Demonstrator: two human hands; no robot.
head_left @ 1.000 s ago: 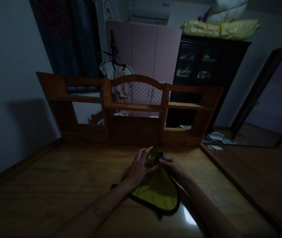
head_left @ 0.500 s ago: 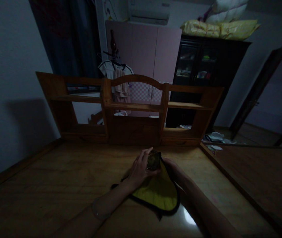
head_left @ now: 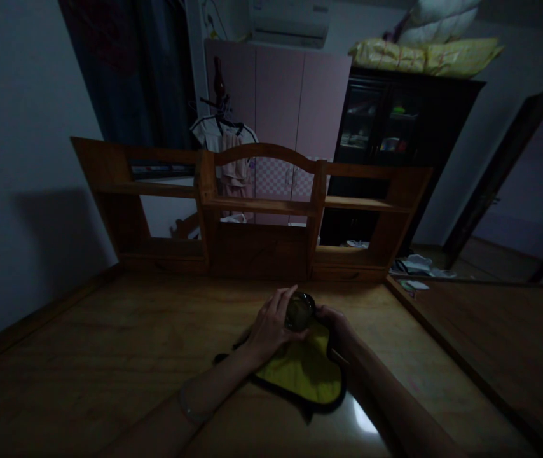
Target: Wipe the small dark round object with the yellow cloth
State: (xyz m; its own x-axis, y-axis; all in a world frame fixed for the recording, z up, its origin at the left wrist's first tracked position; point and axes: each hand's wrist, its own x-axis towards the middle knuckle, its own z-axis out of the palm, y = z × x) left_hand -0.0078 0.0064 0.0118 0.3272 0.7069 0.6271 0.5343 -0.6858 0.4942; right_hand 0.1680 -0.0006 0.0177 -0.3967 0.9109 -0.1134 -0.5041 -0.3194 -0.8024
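My left hand [head_left: 274, 324] is wrapped around a small round, dark see-through glass [head_left: 299, 312], with its rim tilted toward me. Below it a yellow cloth [head_left: 307, 378] with a black border is spread on the wooden tabletop. My right hand [head_left: 336, 323] is closed on the cloth's upper right edge, close beside the glass. Its fingertips are partly hidden, and I cannot tell whether they touch the glass.
A wooden shelf unit [head_left: 262, 205] with small drawers stands along the far edge of the tabletop [head_left: 123, 343]. A wall [head_left: 23, 254] borders the left side. On the right, a raised wooden edge [head_left: 443, 340] separates the tabletop from another brown surface [head_left: 505, 324].
The glass has turned, so its rim shows more clearly. My right hand has shifted slightly, and the cloth's upper right side has bunched inward. My left hand stays almost in place.
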